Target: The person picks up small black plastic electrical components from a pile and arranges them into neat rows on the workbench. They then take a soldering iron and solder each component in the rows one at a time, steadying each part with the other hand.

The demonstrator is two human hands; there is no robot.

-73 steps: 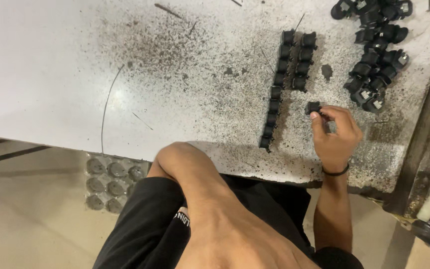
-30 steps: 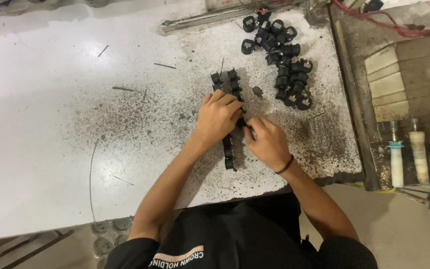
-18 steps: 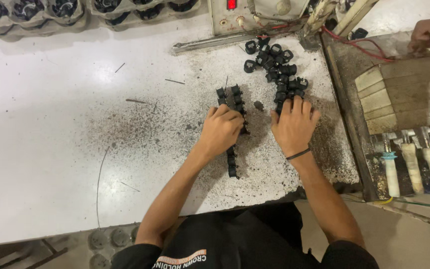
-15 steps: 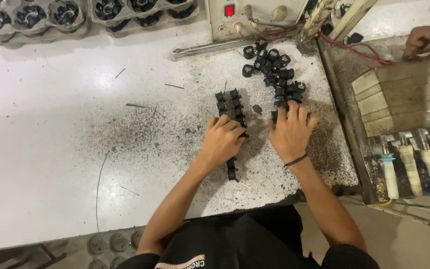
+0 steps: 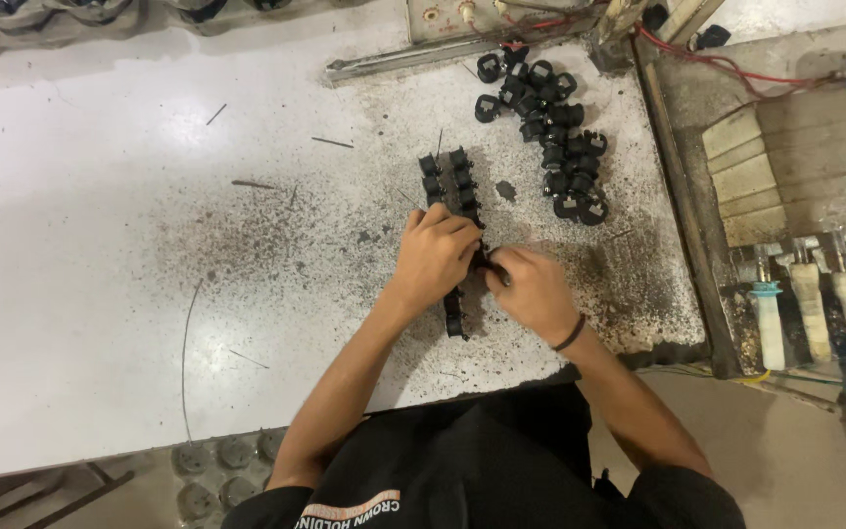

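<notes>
Two short rows of small black plastic parts (image 5: 446,178) lie lined up on the white worktable (image 5: 129,225). My left hand (image 5: 435,257) rests over the middle of the rows, fingers curled on the parts. My right hand (image 5: 531,291) meets it from the right, its fingertips pinching a small black part (image 5: 483,261) at the row's edge. The near end of the row (image 5: 453,318) shows below my left hand. A loose heap of the same black parts (image 5: 550,127) lies further back to the right.
A single black part (image 5: 505,191) sits between the rows and the heap. A metal bar (image 5: 413,59) runs along the back. Wooden boards (image 5: 815,157) and tool handles in white and blue (image 5: 834,304) stand at the right. The table's near edge is close to my body.
My right hand has drawn back from the loose heap to the rows and now meets my left hand there. My left hand stayed on the rows.
</notes>
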